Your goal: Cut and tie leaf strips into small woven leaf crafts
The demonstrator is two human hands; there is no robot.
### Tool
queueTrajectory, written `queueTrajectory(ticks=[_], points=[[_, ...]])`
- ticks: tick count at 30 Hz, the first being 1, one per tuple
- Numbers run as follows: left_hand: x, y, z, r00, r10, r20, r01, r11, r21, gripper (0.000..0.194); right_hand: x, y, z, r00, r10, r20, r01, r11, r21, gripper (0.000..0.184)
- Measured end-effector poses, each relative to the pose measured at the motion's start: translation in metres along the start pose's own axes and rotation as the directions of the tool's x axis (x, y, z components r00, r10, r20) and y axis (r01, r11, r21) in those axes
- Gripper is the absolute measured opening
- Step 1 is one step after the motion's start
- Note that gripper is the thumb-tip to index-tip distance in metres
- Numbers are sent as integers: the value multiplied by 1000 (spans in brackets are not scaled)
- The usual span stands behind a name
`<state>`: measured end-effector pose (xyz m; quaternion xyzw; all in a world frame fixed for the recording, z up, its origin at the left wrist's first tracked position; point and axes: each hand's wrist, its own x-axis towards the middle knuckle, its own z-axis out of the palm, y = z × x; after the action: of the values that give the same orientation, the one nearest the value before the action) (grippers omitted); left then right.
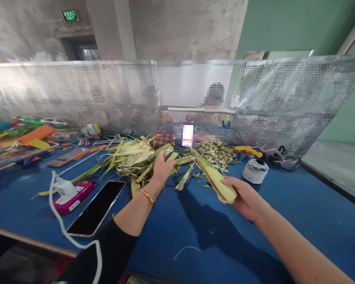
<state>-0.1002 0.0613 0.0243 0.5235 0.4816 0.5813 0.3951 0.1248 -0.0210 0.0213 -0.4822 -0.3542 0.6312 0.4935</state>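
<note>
My right hand (248,199) grips the broad end of a pale green corn husk (215,177), held slanting above the blue table with its narrow tip pointing away to the left. My left hand (162,167) is over the near right side of a heap of corn husks (131,156), fingers apart and curved. It is at the husks, though contact is partly hidden. Beyond the held husk lies a pile of shredded husk scraps (217,154). A loose husk strip (185,177) rests between my hands.
A phone (97,209) and a pink power strip (73,197) with a white cable lie at left. A ball of white string (255,171) and a yellow-handled tool (248,150) are at right. A perforated metal screen (121,86) borders the far edge; craft materials fill the far left.
</note>
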Motion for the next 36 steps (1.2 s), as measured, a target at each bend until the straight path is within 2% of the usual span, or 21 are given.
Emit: queueTrajectory(ticks=[2, 3, 4, 5, 6, 7, 9, 10, 11, 12, 14, 15, 17, 21, 23, 25, 27, 29, 32, 34, 36], points=[[-11, -1, 7, 931, 343, -121, -298, 910, 290, 36, 2, 5, 3, 998, -56, -18, 55, 998, -11, 19], [-18, -2, 12, 910, 403, -98, -350, 872, 342, 27, 2, 8, 6, 997, -74, -20, 73, 997, -29, 19], [-25, -3, 18, 934, 357, -19, -330, 880, 343, 15, 3, 12, 9, 996, -87, -11, 86, 995, -52, 21], [-33, -4, 24, 972, 215, 100, -236, 918, 319, 19, 3, 17, 13, 995, -97, 13, 98, 992, -79, 22], [-41, -6, 31, 968, 20, 250, -88, 961, 263, 31, 4, 22, 17, 993, -106, 46, 111, 988, -111, 24], [-47, -8, 37, 914, -155, 374, 91, 979, 182, 35, 4, 26, 21, 989, -115, 94, 129, 979, -160, 25], [-56, -12, 45, 787, -332, 521, 398, 917, -16, 27, 4, 30, 22, 968, -143, 204, 210, 911, -356, 25], [-58, -13, 47, 744, -374, 553, 492, 867, -76, 22, 4, 28, 19, 955, -154, 252, 265, 824, -501, 25], [-57, -13, 48, 732, -385, 562, 539, 832, -132, 20, 4, 25, 14, 943, -190, 274, 329, 664, -672, 22], [-55, -13, 47, 738, -389, 551, 561, 808, -181, 18, 3, 19, 5, 925, -243, 292, 371, 416, -831, 17], [-48, -12, 43, 751, -416, 512, 585, 779, -225, 18, 2, 4, -20, 915, -334, 225, 228, -32, -973, 13], [-44, -11, 40, 741, -439, 507, 605, 765, -222, 19, 1, -2, -33, 934, -325, 150, 102, -161, -982, 21], [-36, -10, 34, 745, -465, 477, 617, 752, -231, 19, -1, -12, -59, 980, -191, -56, -109, -275, -955, 34], [-31, -10, 30, 788, -461, 408, 567, 801, -190, 16, 0, -12, -85, 995, -90, -31, -55, -275, -960, 55], [-31, -11, 30, 804, -453, 385, 540, 828, -152, 16, 3, -8, -84, 992, -123, 32, -4, -280, -960, 54], [-31, -12, 30, 816, -442, 372, 518, 845, -132, 15, 6, -6, -80, 983, -166, 85, 48, -213, -976, 48], [-31, -14, 30, 831, -426, 357, 495, 860, -125, 15, 9, -4, -75, 969, -214, 123, 123, -13, -992, 45], [-30, -15, 30, 846, -412, 338, 474, 872, -122, 14, 11, -2, -68, 964, -224, 144, 209, 301, -930, 47], [-31, -16, 31, 855, -400, 330, 457, 882, -115, 12, 8, 4, -54, 966, -180, 185, 258, 723, -640, 50], [-34, -16, 33, 859, -387, 336, 442, 891, -104, 12, 4, 9, -42, 958, -195, 212, 273, 849, -453, 50], [-37, -16, 37, 866, -367, 339, 418, 904, -89, 13, 0, 13, -32, 955, -195, 222, 268, 890, -370, 48]])
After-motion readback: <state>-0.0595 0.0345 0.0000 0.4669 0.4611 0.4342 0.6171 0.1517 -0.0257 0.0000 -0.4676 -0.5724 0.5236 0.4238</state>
